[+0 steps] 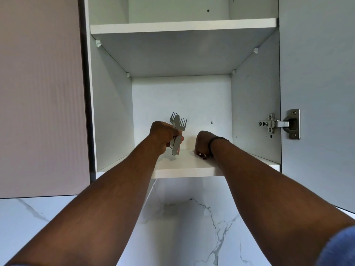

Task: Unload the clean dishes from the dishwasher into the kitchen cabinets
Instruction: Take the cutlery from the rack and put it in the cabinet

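An open white wall cabinet fills the view, and both my arms reach up into its lowest compartment. My left hand [163, 134] grips a bundle of metal cutlery [178, 122], with fork tines pointing up and the handles hanging just above the bottom shelf [184, 167]. My right hand [202, 141], with a dark band at the wrist, rests knuckles-up on that shelf a little to the right. Its fingers bend down onto the board and are mostly hidden. Something small and shiny shows at its fingertips; I cannot tell what it is.
An upper shelf [182, 26] sits above the compartment. The open cabinet door [317, 83] stands at the right on a metal hinge [278, 123]. A closed neighbouring door [42, 93] is at the left. A white marble wall [182, 217] lies below the cabinet.
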